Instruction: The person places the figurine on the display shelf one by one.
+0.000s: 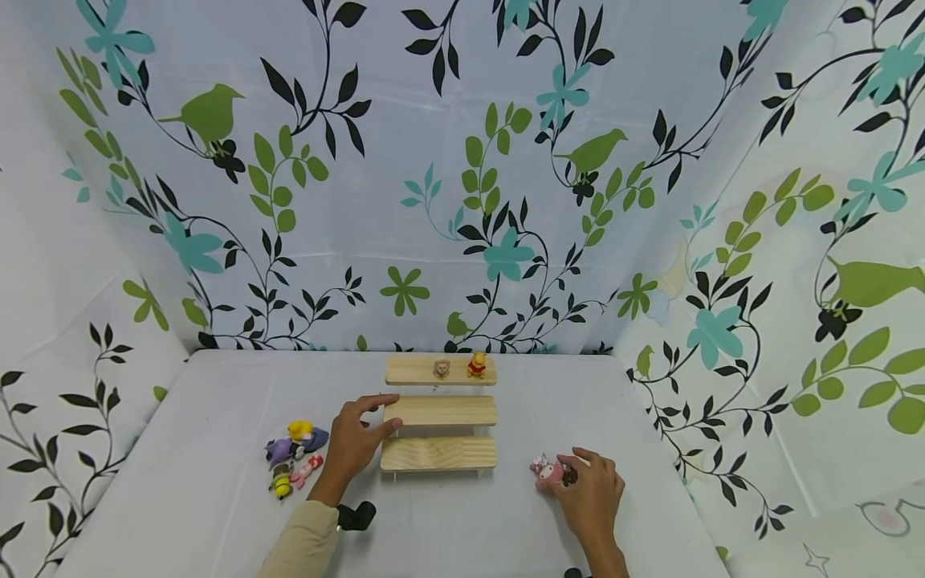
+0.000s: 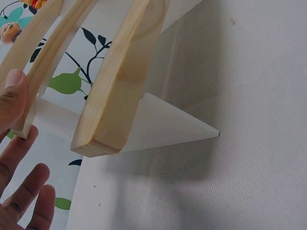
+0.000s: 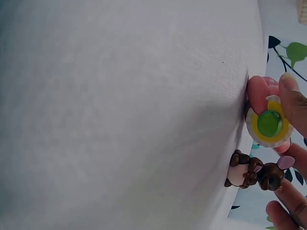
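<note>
A three-tier wooden display stand stands mid-table in the head view. My left hand (image 1: 354,440) grips the left end of its middle shelf (image 1: 448,410), thumb at the front edge and index finger at the back. The lowest shelf (image 1: 438,454) is bare; the top shelf (image 1: 412,370) carries a small brown figurine (image 1: 442,368) and a Winnie-the-Pooh figurine (image 1: 477,366). To the right, my right hand (image 1: 594,491) pinches a pink figurine (image 3: 259,93) with a yellow-and-green flower shape, low at the tabletop. Beside it is a dark brown figurine (image 3: 249,172), close to the other fingers.
Several colourful figurines lie clustered left of the stand, including a purple one (image 1: 278,451), a yellow-and-black striped one (image 1: 281,482) and a pink one (image 1: 307,469). A white-and-pink figurine (image 1: 538,462) is near my right hand. Patterned curtain (image 1: 347,201) hangs behind the white table (image 1: 217,449).
</note>
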A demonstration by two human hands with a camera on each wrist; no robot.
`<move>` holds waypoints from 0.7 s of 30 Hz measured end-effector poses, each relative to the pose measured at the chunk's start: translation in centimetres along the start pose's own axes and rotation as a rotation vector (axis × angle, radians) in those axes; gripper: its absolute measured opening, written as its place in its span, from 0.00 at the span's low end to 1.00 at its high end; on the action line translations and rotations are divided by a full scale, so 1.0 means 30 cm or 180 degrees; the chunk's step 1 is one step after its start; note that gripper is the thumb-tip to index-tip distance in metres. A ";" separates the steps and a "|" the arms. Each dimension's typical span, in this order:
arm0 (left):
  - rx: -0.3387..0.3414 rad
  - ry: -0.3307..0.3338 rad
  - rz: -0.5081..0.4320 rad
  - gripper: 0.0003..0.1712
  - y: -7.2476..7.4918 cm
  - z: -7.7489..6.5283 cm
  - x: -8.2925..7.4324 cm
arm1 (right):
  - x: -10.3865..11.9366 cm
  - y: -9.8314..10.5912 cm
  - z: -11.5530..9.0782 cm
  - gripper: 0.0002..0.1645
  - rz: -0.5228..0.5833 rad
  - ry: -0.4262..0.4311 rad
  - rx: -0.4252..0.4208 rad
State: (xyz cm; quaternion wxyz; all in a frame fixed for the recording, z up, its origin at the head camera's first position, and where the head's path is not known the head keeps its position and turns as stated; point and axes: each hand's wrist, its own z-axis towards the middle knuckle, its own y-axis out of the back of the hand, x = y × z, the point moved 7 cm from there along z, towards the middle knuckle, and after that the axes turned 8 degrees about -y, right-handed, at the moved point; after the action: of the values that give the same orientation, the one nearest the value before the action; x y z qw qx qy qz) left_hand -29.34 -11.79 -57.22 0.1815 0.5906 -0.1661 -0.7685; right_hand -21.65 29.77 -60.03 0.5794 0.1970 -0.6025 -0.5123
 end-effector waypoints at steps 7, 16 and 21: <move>0.0007 0.0026 -0.0020 0.26 0.000 0.000 0.001 | 0.017 -0.006 -0.013 0.32 0.0057 0.0101 0.0038; -0.0004 0.0025 -0.0021 0.26 0.000 0.000 0.001 | 0.052 -0.020 -0.026 0.34 0.0189 0.0285 0.0080; -0.0008 0.0011 -0.0013 0.26 0.001 -0.003 -0.003 | 0.070 -0.029 -0.029 0.34 0.0147 0.0428 0.0099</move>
State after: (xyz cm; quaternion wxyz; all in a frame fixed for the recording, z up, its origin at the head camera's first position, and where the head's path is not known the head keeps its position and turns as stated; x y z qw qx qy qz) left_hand -29.23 -11.79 -57.16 0.1810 0.5921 -0.1635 -0.7681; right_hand -21.71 27.33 -59.90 0.6271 0.2260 -0.5745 -0.4750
